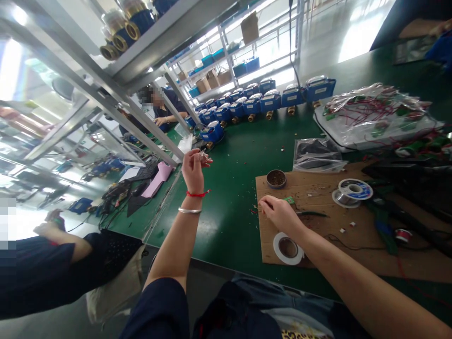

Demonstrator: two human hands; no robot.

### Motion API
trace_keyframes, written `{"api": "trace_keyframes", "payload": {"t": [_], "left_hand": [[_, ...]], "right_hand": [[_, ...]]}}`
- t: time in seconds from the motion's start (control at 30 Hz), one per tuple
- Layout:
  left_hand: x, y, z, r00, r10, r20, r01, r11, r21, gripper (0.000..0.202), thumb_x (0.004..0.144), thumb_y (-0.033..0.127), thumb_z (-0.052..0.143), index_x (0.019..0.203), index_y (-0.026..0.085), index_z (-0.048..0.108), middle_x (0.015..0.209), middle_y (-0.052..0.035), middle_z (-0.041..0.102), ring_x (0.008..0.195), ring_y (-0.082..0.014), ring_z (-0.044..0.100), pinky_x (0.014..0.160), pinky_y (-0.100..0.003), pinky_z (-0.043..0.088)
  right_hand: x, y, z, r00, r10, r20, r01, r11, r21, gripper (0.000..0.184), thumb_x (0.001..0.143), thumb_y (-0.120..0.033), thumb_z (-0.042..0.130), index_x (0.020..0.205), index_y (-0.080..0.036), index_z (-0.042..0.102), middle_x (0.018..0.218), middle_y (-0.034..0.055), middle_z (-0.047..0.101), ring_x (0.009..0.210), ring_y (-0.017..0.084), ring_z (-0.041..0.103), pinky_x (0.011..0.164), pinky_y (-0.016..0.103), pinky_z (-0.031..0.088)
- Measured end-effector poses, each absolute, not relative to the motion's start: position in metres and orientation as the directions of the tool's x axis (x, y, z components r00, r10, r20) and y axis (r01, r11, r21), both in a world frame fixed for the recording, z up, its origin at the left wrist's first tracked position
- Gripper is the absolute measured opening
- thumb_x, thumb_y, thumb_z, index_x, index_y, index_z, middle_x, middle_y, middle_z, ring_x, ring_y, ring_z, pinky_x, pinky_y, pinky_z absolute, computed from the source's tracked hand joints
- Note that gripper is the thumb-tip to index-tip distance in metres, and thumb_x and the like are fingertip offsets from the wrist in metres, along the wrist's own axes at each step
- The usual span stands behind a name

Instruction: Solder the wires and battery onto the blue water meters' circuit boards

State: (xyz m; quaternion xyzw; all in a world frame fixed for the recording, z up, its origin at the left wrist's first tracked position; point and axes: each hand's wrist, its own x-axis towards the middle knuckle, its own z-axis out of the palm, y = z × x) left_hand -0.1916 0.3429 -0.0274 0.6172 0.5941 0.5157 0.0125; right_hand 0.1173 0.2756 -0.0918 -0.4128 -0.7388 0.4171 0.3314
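Observation:
My left hand (192, 170) is raised over the left side of the green table, its fingers closed around a small clump of white and reddish pieces (205, 159), too small to name for certain. Low over the left edge of a cardboard sheet (268, 247), my right hand (280, 213) has its fingers pinched together; I cannot make out anything between them. Just behind it lies a small green circuit board (289, 200), partly hidden. Dark-handled pliers or cutters (312, 213) lie beside the hand, and a white ring-shaped roll (278, 254) sits below the wrist.
A round tin (276, 179) of brownish bits and a solder wire spool (353, 190) stand on the cardboard. Behind are a plastic bag (318, 155), wired boards under film (374, 110), and rows of blue meters (270, 100). A metal shelf (169, 40) overhangs the left. Co-workers sit nearby.

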Motion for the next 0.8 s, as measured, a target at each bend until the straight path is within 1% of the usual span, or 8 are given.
{"api": "trace_keyframes", "payload": {"t": [0.07,0.17,0.27,0.43,0.53,0.6,0.7,0.8], "left_hand": [[-0.189,0.315,-0.042,-0.072,0.852,0.518,0.834,-0.233,0.5,0.034,0.098,0.036,0.036,0.126,0.023,0.051,0.115,-0.0081,0.064,0.101,-0.0155,0.065,0.091,-0.035,0.054],[-0.196,0.283,-0.073,-0.021,0.921,0.389,0.88,-0.167,0.444,0.017,0.085,0.027,0.061,0.099,0.02,0.067,0.111,-0.0087,0.067,0.107,-0.0227,0.063,0.099,-0.042,0.051],[-0.209,0.268,-0.087,-0.089,0.925,0.369,0.904,-0.08,0.421,0.022,0.086,0.021,0.054,0.104,0.017,0.066,0.11,-0.0122,0.066,0.108,-0.0256,0.062,0.1,-0.049,0.048],[-0.197,0.271,-0.083,0.016,0.954,0.299,0.917,-0.133,0.376,0.033,0.087,0.024,0.056,0.118,0.018,0.062,0.126,-0.0103,0.06,0.12,-0.0231,0.055,0.107,-0.043,0.043],[-0.173,0.284,-0.089,0.101,0.96,0.261,0.913,-0.193,0.358,0.045,0.077,0.023,0.069,0.121,0.022,0.061,0.135,-0.0082,0.054,0.125,-0.024,0.051,0.109,-0.041,0.042],[-0.161,0.294,-0.095,0.116,0.959,0.258,0.911,-0.206,0.357,0.034,0.073,0.018,0.071,0.107,0.021,0.068,0.123,-0.0081,0.061,0.115,-0.0237,0.058,0.104,-0.04,0.046],[-0.153,0.305,-0.088,0.068,0.947,0.314,0.911,-0.187,0.368,0.01,0.078,0.011,0.061,0.08,0.017,0.069,0.091,-0.0074,0.067,0.092,-0.0211,0.064,0.092,-0.039,0.052],[-0.15,0.304,-0.055,0.002,0.913,0.407,0.903,-0.176,0.391,0.012,0.085,0.013,0.054,0.081,0.016,0.066,0.09,-0.0077,0.065,0.091,-0.0196,0.062,0.085,-0.036,0.053]], "right_hand": [[0.117,0.275,-0.092,-0.448,0.881,0.152,0.333,0.322,-0.886,0.022,0.092,-0.029,0.044,0.08,-0.02,0.061,0.074,0.002,0.066,0.068,0.015,0.058,0.066,0.026,0.037],[0.117,0.275,-0.093,-0.457,0.873,0.167,0.337,0.345,-0.876,0.023,0.091,-0.029,0.044,0.078,-0.02,0.061,0.075,0.0026,0.067,0.07,0.016,0.059,0.068,0.026,0.037],[0.117,0.276,-0.094,-0.46,0.871,0.173,0.345,0.355,-0.869,0.023,0.091,-0.029,0.045,0.078,-0.019,0.06,0.076,0.0029,0.067,0.07,0.016,0.059,0.068,0.026,0.037],[0.116,0.275,-0.097,-0.455,0.872,0.182,0.349,0.363,-0.864,0.023,0.091,-0.03,0.044,0.08,-0.019,0.061,0.076,0.0029,0.067,0.071,0.017,0.06,0.068,0.026,0.038],[0.117,0.275,-0.097,-0.461,0.866,0.194,0.348,0.377,-0.858,0.023,0.091,-0.03,0.045,0.077,-0.019,0.06,0.073,0.0024,0.066,0.07,0.016,0.06,0.069,0.026,0.038],[0.118,0.274,-0.097,-0.467,0.861,0.202,0.35,0.389,-0.852,0.023,0.091,-0.029,0.045,0.077,-0.019,0.06,0.072,0.0018,0.066,0.069,0.016,0.06,0.069,0.026,0.038],[0.119,0.273,-0.096,-0.475,0.855,0.206,0.357,0.401,-0.844,0.024,0.092,-0.03,0.044,0.078,-0.02,0.06,0.072,0.0018,0.066,0.068,0.016,0.06,0.068,0.026,0.038],[0.119,0.273,-0.098,-0.486,0.85,0.203,0.366,0.409,-0.836,0.023,0.092,-0.029,0.044,0.08,-0.02,0.062,0.074,0.0025,0.067,0.069,0.016,0.06,0.066,0.026,0.038]]}}
